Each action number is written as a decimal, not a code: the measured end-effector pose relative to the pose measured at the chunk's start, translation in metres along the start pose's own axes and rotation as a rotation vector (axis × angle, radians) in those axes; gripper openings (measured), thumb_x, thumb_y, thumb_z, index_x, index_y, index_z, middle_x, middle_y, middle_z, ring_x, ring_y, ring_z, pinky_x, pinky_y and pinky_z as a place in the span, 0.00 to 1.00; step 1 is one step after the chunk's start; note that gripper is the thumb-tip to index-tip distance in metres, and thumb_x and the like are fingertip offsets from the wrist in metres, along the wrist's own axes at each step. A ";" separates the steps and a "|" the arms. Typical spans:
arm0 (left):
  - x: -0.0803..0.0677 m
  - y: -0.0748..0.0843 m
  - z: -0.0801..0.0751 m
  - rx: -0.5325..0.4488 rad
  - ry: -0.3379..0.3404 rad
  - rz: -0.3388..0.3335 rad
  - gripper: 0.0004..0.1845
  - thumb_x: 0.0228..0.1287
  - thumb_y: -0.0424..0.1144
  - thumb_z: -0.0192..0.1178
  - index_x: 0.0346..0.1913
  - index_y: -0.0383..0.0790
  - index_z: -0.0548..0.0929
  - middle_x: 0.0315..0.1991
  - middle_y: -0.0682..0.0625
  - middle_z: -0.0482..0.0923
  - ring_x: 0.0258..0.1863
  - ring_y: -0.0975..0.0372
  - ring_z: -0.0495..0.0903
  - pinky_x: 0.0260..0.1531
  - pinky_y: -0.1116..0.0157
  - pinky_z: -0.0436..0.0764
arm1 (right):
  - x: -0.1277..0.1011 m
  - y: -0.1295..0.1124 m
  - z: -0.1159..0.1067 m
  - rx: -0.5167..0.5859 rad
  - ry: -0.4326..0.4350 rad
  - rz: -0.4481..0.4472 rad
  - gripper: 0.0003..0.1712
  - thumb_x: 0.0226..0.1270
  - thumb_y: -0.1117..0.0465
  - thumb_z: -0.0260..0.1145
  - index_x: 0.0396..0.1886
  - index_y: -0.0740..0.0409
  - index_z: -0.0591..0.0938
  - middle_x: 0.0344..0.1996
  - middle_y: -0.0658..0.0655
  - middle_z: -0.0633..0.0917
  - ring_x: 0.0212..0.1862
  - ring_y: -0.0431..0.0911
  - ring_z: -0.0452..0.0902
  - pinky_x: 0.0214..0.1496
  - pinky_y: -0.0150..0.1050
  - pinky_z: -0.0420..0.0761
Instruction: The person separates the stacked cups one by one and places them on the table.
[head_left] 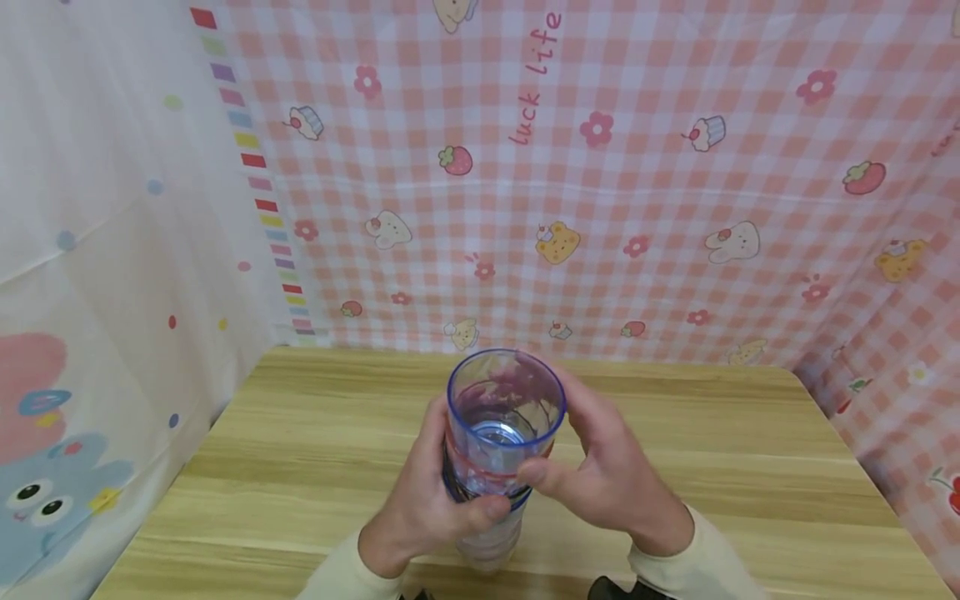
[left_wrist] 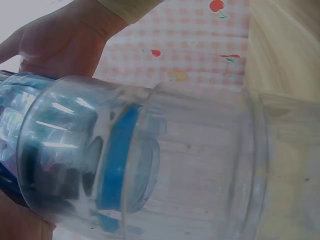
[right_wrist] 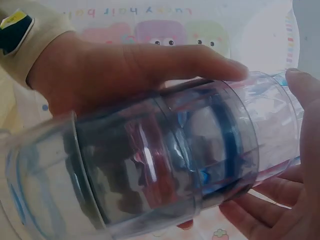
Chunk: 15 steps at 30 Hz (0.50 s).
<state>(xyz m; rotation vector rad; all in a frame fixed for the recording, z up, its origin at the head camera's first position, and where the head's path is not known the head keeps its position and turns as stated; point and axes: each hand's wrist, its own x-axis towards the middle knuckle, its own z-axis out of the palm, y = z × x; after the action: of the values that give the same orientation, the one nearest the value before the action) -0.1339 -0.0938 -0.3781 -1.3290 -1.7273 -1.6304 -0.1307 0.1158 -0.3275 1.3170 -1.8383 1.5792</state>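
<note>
Both hands are gripping a stack of clear plastic cups (head_left: 501, 433) over the wooden table (head_left: 300, 433) in the head view: the left hand (head_left: 427, 500) is wrapping its fingers round the lower cup, the right hand (head_left: 607, 467) is curling round the blue-rimmed upper one. Behind, a pink checked cloth (head_left: 637, 167) is hanging.

From the left wrist, the cups (left_wrist: 150, 165) are filling the frame, nested.

From the right wrist, the left hand (right_wrist: 125, 75) is clasping the cups (right_wrist: 165, 160) from above.

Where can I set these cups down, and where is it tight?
The wooden table lies bare left of the left hand, up to the white curtain, and right of the right hand. The middle is crowded: both hands grip the stacked clear cups.
</note>
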 end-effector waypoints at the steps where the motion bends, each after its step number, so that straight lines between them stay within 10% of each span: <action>1: -0.001 0.000 0.001 0.002 0.009 -0.005 0.49 0.74 0.60 0.65 0.76 0.24 0.58 0.63 0.32 0.78 0.61 0.51 0.83 0.67 0.56 0.84 | 0.000 0.001 0.001 0.016 0.000 0.002 0.47 0.78 0.42 0.69 0.80 0.69 0.67 0.68 0.66 0.84 0.70 0.48 0.81 0.79 0.40 0.77; 15: -0.003 -0.002 0.004 0.001 0.055 0.003 0.47 0.73 0.58 0.66 0.75 0.23 0.60 0.60 0.30 0.80 0.59 0.50 0.84 0.65 0.55 0.86 | 0.006 0.003 0.009 0.140 0.083 -0.087 0.47 0.74 0.51 0.75 0.75 0.80 0.67 0.69 0.63 0.83 0.72 0.50 0.80 0.79 0.43 0.77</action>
<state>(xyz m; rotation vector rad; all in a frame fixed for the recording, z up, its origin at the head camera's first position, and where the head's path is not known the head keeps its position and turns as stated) -0.1332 -0.0909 -0.3829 -1.2736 -1.6937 -1.6488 -0.1330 0.1052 -0.3273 1.3498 -1.6247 1.7163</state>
